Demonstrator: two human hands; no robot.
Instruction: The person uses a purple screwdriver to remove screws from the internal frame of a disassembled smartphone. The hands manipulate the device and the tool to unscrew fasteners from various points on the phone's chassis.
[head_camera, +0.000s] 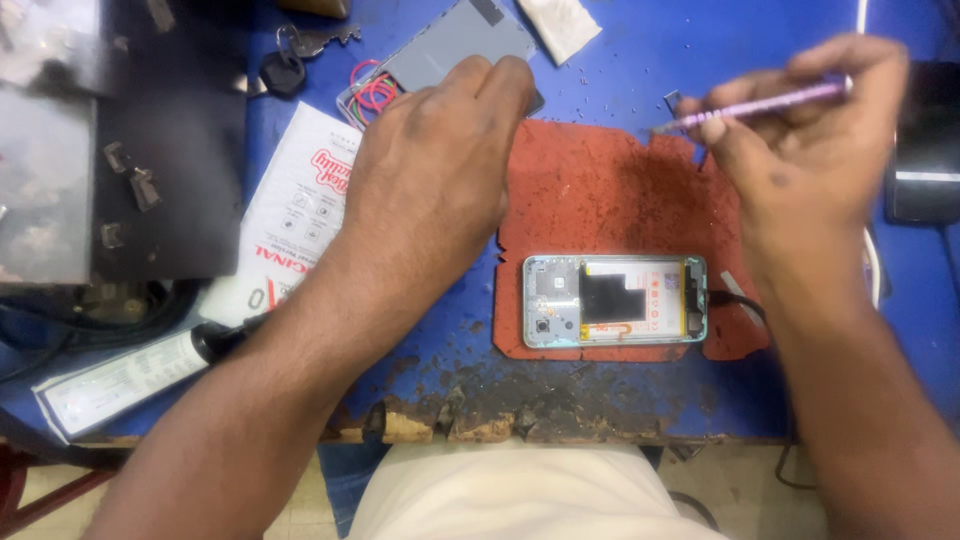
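Now opened phone (614, 301) btwn hands; right (800, 130) pinching pink tool (760, 105), left (440, 170) curled, empty.

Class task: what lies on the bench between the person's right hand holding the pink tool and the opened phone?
In the head view, only bare red mat lies between the right hand and the opened phone.

Both forearms are bare, with no sleeves, watch or rings showing on the left hand (430, 170) or the right hand (810, 140). Light cream cloth (520, 495) covers the lap below.
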